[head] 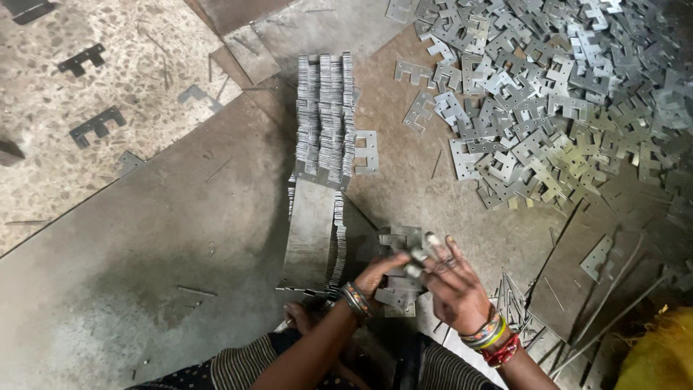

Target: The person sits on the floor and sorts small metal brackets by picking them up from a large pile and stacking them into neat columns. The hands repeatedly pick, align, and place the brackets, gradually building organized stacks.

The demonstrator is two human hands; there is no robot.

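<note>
Grey, dusty workshop floor. Left hand and right hand meet over a small bundle of flat, notched grey metal plates; both grips pinch it from opposite sides. Bundle's long axis runs toward the long upright-stacked row of grey plates ahead; loose heap of plates upper right.

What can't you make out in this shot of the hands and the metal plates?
- Head view: how many plates the hands hold; the right hand and left hand cover them.
- Loose pile: cut off by the top and right edges.
- Yellow thing: cut off at the corner, blurred.
- Neat stack: plate count too fine.
</note>
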